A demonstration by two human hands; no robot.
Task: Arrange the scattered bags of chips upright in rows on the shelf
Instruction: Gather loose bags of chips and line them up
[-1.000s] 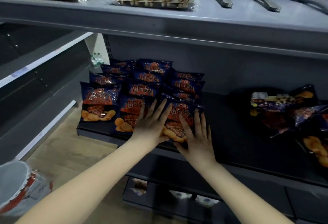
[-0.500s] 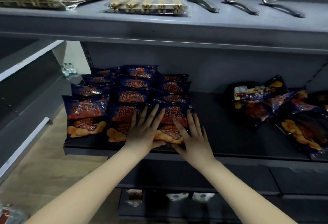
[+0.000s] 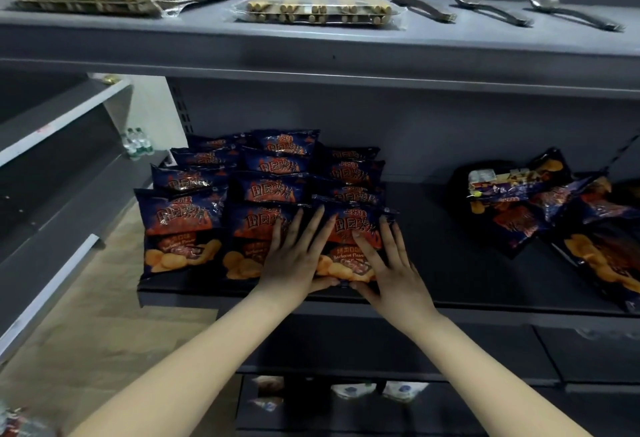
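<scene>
Several dark blue chip bags with orange print stand in three overlapping rows on the left of the dark shelf (image 3: 433, 263). The front bag of the right row (image 3: 353, 228) leans back with both hands flat on it. My left hand (image 3: 294, 256) lies with straight fingers on its left half and overlaps the middle front bag (image 3: 249, 232). My right hand (image 3: 388, 263) presses its right half, thumb at the bag's bottom edge. The left front bag (image 3: 180, 225) stands free. A loose heap of scattered chip bags (image 3: 540, 201) lies on the shelf's right side.
The upper shelf (image 3: 311, 45) carries packs of wafer rolls (image 3: 318, 6) and three metal ladles (image 3: 415, 3). A bare stretch of shelf separates the rows from the heap. Another shelf unit (image 3: 62, 145) stands at the left, and small packets lie on a lower shelf (image 3: 353, 391).
The view has swung a little to the right and down. Both hands stay flat on the front right bag, hardly shifted on it.
</scene>
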